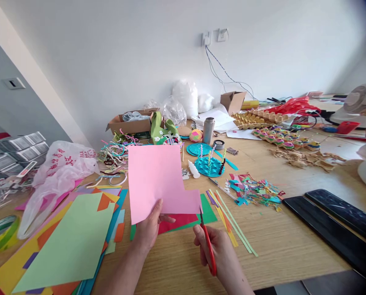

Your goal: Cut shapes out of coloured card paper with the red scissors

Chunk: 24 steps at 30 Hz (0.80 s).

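My left hand (pixel 152 227) pinches the lower edge of a pink sheet of paper (pixel 156 180), thumb in front and fingers behind. The sheet is held up over the table, and a rectangular notch is cut from its upper right side. My right hand (pixel 215 246) is wrapped round red-handled scissors (pixel 208 250). Their blades point up and meet the sheet's lower right corner; how far they are spread is hard to make out. Below the pink sheet lie red paper (pixel 179 223) and green paper (pixel 208 211), partly covered.
Stacked coloured paper (pixel 69 237) lies at left beside a plastic bag (pixel 60 164) and tape roll (pixel 1 233). Paper strips (pixel 232 221), scraps (pixel 256 189) and two phones (pixel 324 229) are at right. A blue paper craft (pixel 209 164), glue bottle (pixel 194 169) and metal flask (pixel 208 130) stand behind.
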{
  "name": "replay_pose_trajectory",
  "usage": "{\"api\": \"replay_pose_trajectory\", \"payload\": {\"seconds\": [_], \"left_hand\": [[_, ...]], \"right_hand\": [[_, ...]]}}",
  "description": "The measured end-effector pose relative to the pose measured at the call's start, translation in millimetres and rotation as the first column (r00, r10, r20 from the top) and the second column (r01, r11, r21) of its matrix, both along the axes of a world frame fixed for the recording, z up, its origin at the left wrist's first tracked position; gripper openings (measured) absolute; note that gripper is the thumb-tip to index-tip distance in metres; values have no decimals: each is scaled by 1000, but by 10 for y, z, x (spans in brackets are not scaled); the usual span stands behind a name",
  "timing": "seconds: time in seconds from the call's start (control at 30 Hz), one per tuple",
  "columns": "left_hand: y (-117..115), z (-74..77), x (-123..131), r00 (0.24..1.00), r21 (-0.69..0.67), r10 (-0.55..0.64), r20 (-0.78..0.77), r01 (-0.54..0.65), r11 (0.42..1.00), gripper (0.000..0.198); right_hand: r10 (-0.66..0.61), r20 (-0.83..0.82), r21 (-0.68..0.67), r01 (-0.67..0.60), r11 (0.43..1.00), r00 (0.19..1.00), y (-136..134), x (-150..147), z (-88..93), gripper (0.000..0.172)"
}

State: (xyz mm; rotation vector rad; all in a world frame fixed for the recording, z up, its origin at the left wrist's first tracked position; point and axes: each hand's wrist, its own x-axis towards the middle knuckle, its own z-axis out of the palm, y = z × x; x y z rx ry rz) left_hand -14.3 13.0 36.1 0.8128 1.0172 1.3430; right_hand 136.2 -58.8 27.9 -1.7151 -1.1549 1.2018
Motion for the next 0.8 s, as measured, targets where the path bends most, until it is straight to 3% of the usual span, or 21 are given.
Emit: {"api": "replay_pose_trajectory", "payload": {"seconds": [0.23, 0.53, 0.8], "left_hand": [[-5, -3, -22, 999, 11, -19, -27, 19, 1000, 56], [-25, -53, -43, 987, 0, -84, -135, 84, 996, 29], [-12, -117, -79, 949, 13, -100, -298, 109, 994, 25]], "right_hand": [[-1, 9, 13, 1, 1000, 1000, -13, 1, -28, 65], [-15, -72, 8, 15, 1000, 997, -7, 0, -76, 66], [-17, -74, 30, 19, 999, 997, 5, 22, -90, 65]]}}
